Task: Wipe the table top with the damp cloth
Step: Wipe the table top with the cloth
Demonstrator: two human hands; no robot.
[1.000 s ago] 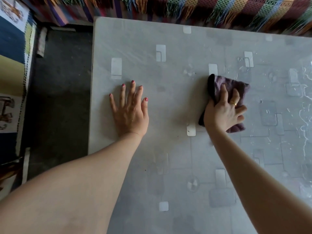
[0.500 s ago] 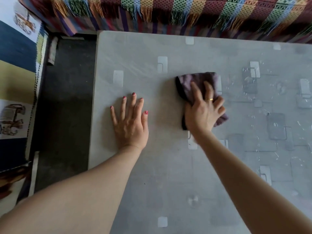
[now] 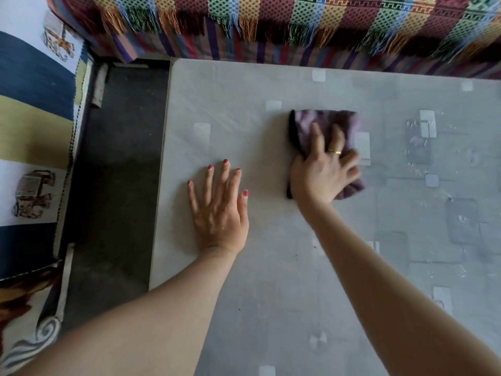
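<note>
purple cloth (image 3: 322, 123), grey patterned table (image 3: 233, 104)

Soft, dim daylight, perhaps from the right; wet glare on the table (image 3: 423, 147), blurred cloth (image 3: 325, 123), edges bowed by wide-angle.

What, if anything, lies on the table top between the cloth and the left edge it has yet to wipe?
Only the left hand, resting flat on the table top left of the cloth, which the right hand presses down. Nothing else visible lies there.
</note>
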